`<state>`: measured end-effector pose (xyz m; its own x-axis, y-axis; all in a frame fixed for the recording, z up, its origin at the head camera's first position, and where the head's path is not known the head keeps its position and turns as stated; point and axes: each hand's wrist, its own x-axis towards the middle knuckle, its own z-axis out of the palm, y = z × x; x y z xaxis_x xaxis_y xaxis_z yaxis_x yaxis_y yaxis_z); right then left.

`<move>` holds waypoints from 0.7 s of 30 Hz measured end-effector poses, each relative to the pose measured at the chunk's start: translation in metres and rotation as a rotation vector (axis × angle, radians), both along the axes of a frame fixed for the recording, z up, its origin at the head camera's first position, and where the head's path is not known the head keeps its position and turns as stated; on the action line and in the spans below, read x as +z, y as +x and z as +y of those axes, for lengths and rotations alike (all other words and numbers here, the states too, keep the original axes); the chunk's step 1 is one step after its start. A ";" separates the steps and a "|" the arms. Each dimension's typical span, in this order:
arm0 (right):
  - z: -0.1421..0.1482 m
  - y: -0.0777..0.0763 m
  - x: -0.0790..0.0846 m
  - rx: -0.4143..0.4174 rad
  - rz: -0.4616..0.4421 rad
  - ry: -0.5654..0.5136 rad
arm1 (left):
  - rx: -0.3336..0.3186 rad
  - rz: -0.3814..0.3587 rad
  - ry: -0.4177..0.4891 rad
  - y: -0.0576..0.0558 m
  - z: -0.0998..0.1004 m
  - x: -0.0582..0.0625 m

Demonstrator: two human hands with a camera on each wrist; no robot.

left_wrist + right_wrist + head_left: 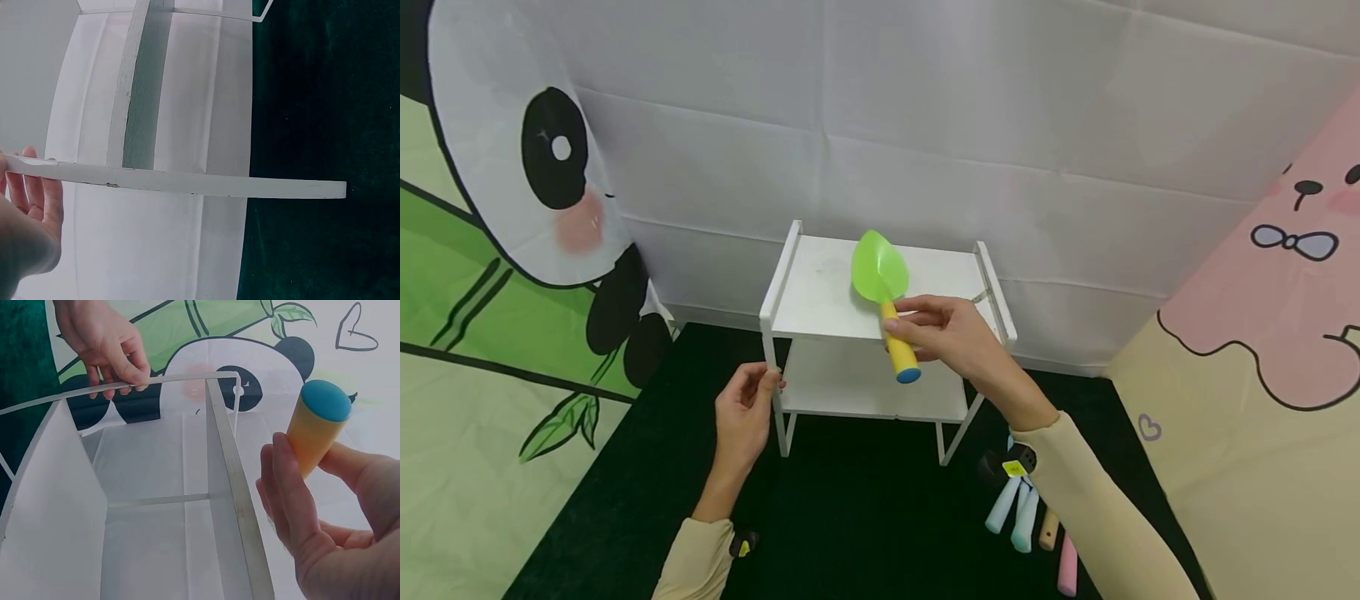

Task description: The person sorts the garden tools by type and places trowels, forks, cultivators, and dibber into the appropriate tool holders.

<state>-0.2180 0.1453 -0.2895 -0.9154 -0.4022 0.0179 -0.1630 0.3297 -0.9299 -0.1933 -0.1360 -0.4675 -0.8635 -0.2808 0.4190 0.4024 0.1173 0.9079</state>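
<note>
My right hand point(951, 333) pinches the yellow handle of a toy shovel point(880, 267) between thumb and fingers. Its bright green scoop points away over the top board of a white two-tier shelf point(820, 258); whether it touches the board I cannot tell. In the right wrist view the blue-capped end of the shovel's handle point(326, 400) faces the camera. My left hand point(745, 417) holds the shelf's left front leg below the top board. Fingers point(53, 197) lie round that white leg point(219, 185) in the left wrist view.
On the dark green floor point(865, 517), right of the shelf, lie several tools with pale blue handles point(1002, 504), a wooden handle point(1048, 530) and a pink handle point(1067, 567). A white cloth wall point(925, 108) stands behind, with printed cloth on both sides.
</note>
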 end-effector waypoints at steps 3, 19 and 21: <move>-0.005 -0.005 0.002 0.007 0.001 -0.002 | 0.000 0.002 0.000 0.000 0.000 0.000; -0.037 -0.026 0.008 0.035 -0.048 -0.024 | -0.004 0.042 -0.011 -0.001 -0.001 -0.001; -0.042 -0.028 0.009 0.032 -0.051 -0.010 | -0.006 0.040 -0.007 -0.001 0.000 0.000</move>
<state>-0.2458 0.1033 -0.2803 -0.9021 -0.4308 -0.0240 -0.1258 0.3159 -0.9404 -0.1945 -0.1362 -0.4677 -0.8476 -0.2728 0.4551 0.4391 0.1208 0.8903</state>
